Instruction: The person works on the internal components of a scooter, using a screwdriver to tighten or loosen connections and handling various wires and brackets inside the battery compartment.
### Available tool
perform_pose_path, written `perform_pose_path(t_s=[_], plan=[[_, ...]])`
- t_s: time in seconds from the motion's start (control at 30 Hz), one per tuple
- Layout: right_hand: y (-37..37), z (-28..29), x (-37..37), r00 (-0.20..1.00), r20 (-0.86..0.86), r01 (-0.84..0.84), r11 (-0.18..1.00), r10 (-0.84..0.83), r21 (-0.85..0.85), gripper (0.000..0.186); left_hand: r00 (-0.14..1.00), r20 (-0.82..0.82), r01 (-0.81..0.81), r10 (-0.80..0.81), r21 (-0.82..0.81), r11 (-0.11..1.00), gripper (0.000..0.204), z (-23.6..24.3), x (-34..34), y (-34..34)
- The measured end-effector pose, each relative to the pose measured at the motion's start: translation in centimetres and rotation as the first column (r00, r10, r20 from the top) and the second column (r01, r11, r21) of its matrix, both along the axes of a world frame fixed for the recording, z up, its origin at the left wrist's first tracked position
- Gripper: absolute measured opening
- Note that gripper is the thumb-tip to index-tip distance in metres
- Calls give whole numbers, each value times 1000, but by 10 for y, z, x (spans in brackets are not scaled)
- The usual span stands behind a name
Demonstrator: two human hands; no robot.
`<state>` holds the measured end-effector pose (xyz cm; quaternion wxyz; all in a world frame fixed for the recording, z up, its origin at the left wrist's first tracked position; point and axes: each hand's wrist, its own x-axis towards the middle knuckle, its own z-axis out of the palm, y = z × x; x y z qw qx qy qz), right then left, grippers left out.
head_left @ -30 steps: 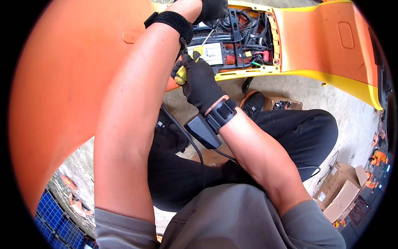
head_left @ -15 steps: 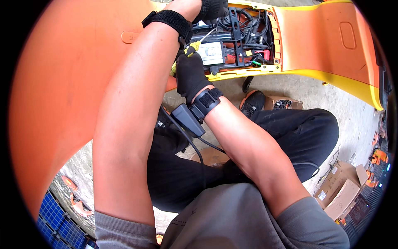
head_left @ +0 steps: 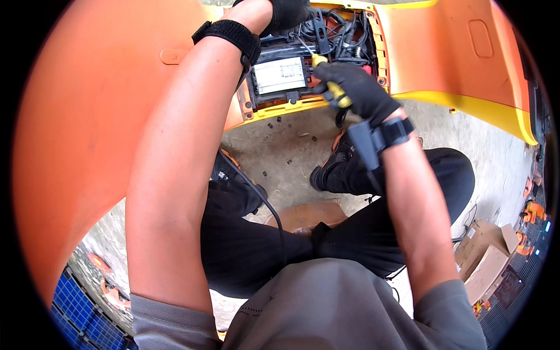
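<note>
with the orange body panel's [head_left: 87, 116] compartment open, the black box [head_left: 280, 73] sits inside among wires. right hand [head_left: 356, 90] is closed around a yellow-handled screwdriver [head_left: 329, 87], tip at the wiring; left hand [head_left: 289, 11] reaches in, grip unclear

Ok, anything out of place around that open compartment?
Small dark bits lie scattered on the concrete floor below the open compartment. Otherwise nothing odd: right hand holds a yellow screwdriver, left hand rests inside.
</note>
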<state>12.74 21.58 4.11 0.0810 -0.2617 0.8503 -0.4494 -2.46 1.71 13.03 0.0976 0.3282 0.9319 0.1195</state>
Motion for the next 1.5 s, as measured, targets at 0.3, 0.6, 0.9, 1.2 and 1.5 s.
perform_pose_path(t_s=[0.3,0.6,0.9,1.2,1.5], plan=[[36,55,-73,790,593,41,978,-158,206,42,996,-51,-73,70,-64,995,34,-6,5,4],[29,159,-1,759,555,160,925,-339,346,37,981,106,-179,161,188,966,42,48,3,-15],[170,235,195,678,417,481,795,-605,370,31,927,327,43,-183,394,918,32,61,32,-7],[182,-29,318,208,723,847,491,-659,204,31,914,391,-66,-105,400,914,30,54,87,-4],[265,-104,259,670,94,533,565,-736,631,33,815,579,-280,-12,412,867,20,60,133,6]])
